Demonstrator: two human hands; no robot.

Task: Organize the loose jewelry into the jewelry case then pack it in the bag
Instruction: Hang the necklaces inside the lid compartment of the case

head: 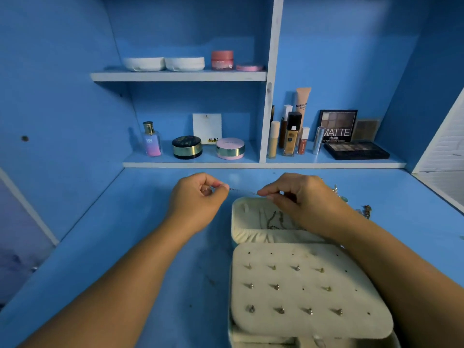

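Stretching a chain (242,191) between left hand (198,198) and right hand (298,197), fingertips (221,187) clamped on its ends, over the case's (238,226) 12 o'clock edge, risking tangles with necklaces (272,219) inside if dropped.

Head-worn camera looks forward and down, close above the desk (150,247).
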